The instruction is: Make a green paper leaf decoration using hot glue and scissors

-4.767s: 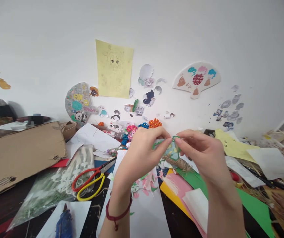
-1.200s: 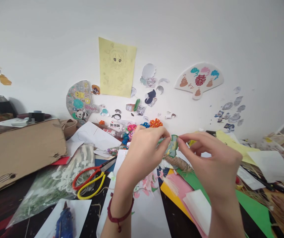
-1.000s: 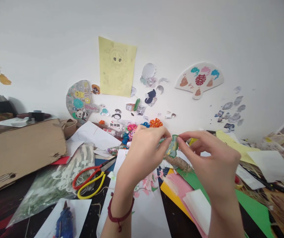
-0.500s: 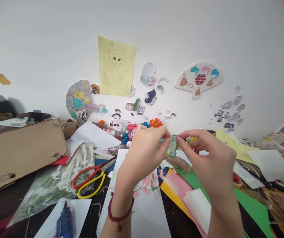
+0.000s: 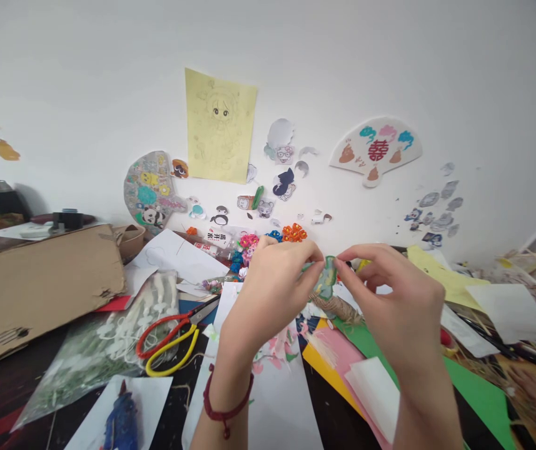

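Note:
A small green-edged translucent piece (image 5: 327, 279) is held up between both hands, above the middle of the table. My left hand (image 5: 281, 284), with a dark red cord bracelet on its wrist, pinches its left side; the fingertips partly hide it. My right hand (image 5: 387, 287) pinches its upper right edge between thumb and index finger, the other fingers curled. Just below and behind the piece lies a twine-wrapped roll (image 5: 340, 309). Under the hands is a white sheet (image 5: 287, 409) with pink and green bits (image 5: 280, 350) on it.
Scissors with red and yellow handles (image 5: 172, 365) lie left of my left wrist, beside a clear plastic bag (image 5: 85, 356). A blue glue gun (image 5: 122, 422) rests on paper at the front left. Cardboard (image 5: 43, 287) covers the left side; green paper (image 5: 478, 394) lies on the right.

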`<move>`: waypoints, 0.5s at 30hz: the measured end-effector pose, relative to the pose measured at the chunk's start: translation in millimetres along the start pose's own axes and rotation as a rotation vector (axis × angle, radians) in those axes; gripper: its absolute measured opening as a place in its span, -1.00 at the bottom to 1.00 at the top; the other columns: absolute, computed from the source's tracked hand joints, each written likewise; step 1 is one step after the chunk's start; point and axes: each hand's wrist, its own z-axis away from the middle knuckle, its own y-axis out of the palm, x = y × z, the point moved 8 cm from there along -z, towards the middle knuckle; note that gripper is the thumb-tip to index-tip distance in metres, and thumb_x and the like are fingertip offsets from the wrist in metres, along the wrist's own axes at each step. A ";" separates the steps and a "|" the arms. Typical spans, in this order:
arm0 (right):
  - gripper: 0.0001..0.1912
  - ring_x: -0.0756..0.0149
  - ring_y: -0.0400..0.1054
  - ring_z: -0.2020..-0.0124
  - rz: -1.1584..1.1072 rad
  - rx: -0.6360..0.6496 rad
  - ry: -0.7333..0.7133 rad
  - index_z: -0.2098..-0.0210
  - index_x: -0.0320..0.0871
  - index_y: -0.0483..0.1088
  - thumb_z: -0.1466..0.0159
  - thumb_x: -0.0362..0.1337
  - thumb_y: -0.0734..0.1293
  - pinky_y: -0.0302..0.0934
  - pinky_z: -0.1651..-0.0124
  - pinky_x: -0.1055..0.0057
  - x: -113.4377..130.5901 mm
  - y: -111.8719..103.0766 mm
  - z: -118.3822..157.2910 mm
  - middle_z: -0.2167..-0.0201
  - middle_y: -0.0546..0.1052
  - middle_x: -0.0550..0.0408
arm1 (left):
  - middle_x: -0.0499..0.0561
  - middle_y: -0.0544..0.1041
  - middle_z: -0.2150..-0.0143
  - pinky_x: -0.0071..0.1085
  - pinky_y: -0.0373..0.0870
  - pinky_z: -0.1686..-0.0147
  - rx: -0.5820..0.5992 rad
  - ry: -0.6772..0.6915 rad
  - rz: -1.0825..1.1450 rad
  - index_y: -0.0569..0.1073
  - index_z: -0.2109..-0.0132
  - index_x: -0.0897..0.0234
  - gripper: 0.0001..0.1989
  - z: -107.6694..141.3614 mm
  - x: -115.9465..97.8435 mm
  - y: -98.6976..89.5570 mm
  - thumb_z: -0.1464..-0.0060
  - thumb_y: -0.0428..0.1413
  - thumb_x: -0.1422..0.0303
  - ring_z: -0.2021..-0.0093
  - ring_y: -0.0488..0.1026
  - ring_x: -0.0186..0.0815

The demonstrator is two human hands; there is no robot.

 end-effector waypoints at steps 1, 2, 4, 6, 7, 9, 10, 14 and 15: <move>-0.92 0.49 0.34 0.54 0.003 -0.002 -0.005 0.30 -0.09 0.47 -0.30 -0.37 0.44 0.21 0.44 0.43 0.7 -0.3 0.0 0.32 0.56 0.23 | -0.21 0.48 0.42 -0.23 0.12 0.06 0.001 0.000 0.000 0.45 0.23 0.25 -0.82 0.2 -0.1 0.1 -0.37 0.00 0.41 0.40 0.35 -0.40; -0.92 0.49 0.34 0.54 0.006 -0.002 -0.008 0.30 -0.09 0.47 -0.30 -0.37 0.44 0.21 0.44 0.44 1.2 -0.4 0.0 0.32 0.56 0.23 | -0.21 0.49 0.41 -0.23 0.12 0.06 0.001 0.001 0.001 0.46 0.23 0.24 -0.81 0.5 -0.2 0.1 -0.37 0.00 0.40 0.39 0.36 -0.40; -0.92 0.49 0.32 0.56 0.011 0.000 -0.011 0.30 -0.09 0.47 -0.30 -0.37 0.44 0.20 0.44 0.44 2.0 -0.5 0.1 0.33 0.56 0.24 | -0.20 0.50 0.40 -0.23 0.12 0.06 0.001 0.001 0.001 0.47 0.22 0.24 -0.81 0.8 -0.1 0.1 -0.37 0.00 0.40 0.38 0.37 -0.39; -0.93 0.49 0.30 0.56 0.012 0.000 -0.011 0.30 -0.09 0.47 -0.30 -0.36 0.44 0.20 0.44 0.44 2.2 -0.7 0.1 0.34 0.55 0.23 | -0.20 0.51 0.39 -0.23 0.12 0.07 0.000 0.001 0.002 0.47 0.22 0.24 -0.81 0.7 0.0 0.0 -0.37 0.00 0.40 0.38 0.38 -0.39; -0.93 0.49 0.30 0.56 0.012 0.001 -0.008 0.30 -0.09 0.47 -0.30 -0.36 0.44 0.20 0.44 0.43 1.9 -0.7 0.1 0.34 0.55 0.23 | -0.20 0.51 0.39 -0.23 0.12 0.07 0.000 0.001 0.002 0.47 0.22 0.24 -0.81 0.5 0.0 0.0 -0.37 0.00 0.40 0.37 0.39 -0.39; -0.93 0.48 0.30 0.56 0.012 0.002 -0.002 0.30 -0.09 0.47 -0.30 -0.35 0.43 0.19 0.44 0.43 1.3 -0.9 0.1 0.35 0.55 0.22 | -0.19 0.52 0.38 -0.23 0.11 0.07 0.000 0.001 0.004 0.47 0.22 0.24 -0.81 0.1 0.0 0.2 -0.37 0.00 0.40 0.37 0.39 -0.38; -0.94 0.48 0.30 0.56 0.012 0.003 0.001 0.30 -0.09 0.47 -0.30 -0.35 0.43 0.19 0.44 0.43 0.9 -0.9 0.0 0.35 0.55 0.22 | -0.20 0.52 0.39 -0.23 0.11 0.07 0.001 0.002 0.005 0.47 0.22 0.24 -0.81 0.0 -0.2 0.3 -0.37 0.00 0.40 0.37 0.39 -0.39; -0.94 0.48 0.29 0.56 0.012 0.010 0.009 0.30 -0.09 0.48 -0.30 -0.34 0.44 0.18 0.44 0.42 -0.1 -0.6 0.1 0.36 0.54 0.22 | -0.20 0.51 0.40 -0.24 0.11 0.08 -0.002 0.010 0.003 0.46 0.23 0.24 -0.81 -0.3 -1.1 0.3 -0.37 0.01 0.40 0.38 0.39 -0.39; -0.94 0.48 0.29 0.57 0.010 0.011 0.009 0.30 -0.09 0.48 -0.30 -0.34 0.44 0.18 0.43 0.42 -0.2 -0.5 0.0 0.36 0.54 0.22 | -0.20 0.50 0.40 -0.24 0.11 0.08 -0.004 0.013 0.002 0.46 0.23 0.24 -0.82 -0.3 -1.2 0.2 -0.37 0.01 0.40 0.38 0.39 -0.39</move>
